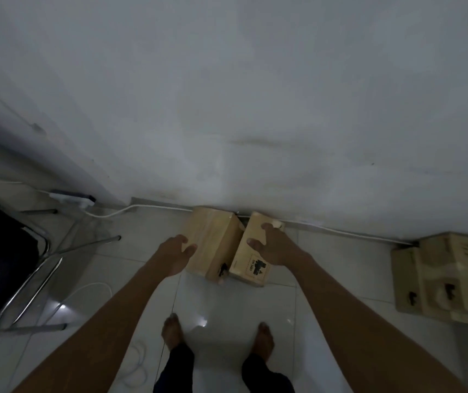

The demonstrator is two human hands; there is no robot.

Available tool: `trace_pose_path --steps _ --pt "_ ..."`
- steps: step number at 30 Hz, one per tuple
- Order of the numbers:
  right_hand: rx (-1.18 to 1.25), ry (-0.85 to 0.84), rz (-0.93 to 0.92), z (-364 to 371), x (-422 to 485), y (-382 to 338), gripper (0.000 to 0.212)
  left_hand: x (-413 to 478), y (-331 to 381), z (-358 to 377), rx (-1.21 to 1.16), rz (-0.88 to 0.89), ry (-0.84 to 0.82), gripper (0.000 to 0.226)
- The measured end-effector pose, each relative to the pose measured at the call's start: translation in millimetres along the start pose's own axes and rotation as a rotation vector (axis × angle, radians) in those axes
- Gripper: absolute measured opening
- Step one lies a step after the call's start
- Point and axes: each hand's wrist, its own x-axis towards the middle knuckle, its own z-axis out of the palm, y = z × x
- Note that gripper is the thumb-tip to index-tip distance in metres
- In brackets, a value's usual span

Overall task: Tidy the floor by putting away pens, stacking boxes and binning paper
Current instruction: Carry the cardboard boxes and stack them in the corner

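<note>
We are facing a smooth, matte white wall (255,95) above a glossy tiled floor (227,302). At frame centre, two rectangular cardboard boxes are sitting against the wall. Our left hand (174,255) is touching the left box (213,236), fingers relaxed. Our right hand (276,249) is lying spread, ungrasping, atop the right box (241,262).

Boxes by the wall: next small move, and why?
Probably curl the right hand around the right box to lift it onto the left box. The two sit side by side on the floor, unstacked. The right hand lies spread on its top, and the left hand steadies the left box's edge.
</note>
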Motion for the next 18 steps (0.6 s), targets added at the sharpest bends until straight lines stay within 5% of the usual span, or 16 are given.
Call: trace_pose_path --steps 18 --pt "0.350 0.137 0.226 185 235 36 0.083 239 -149 86 -0.058 -0.064 -0.023 0.049"
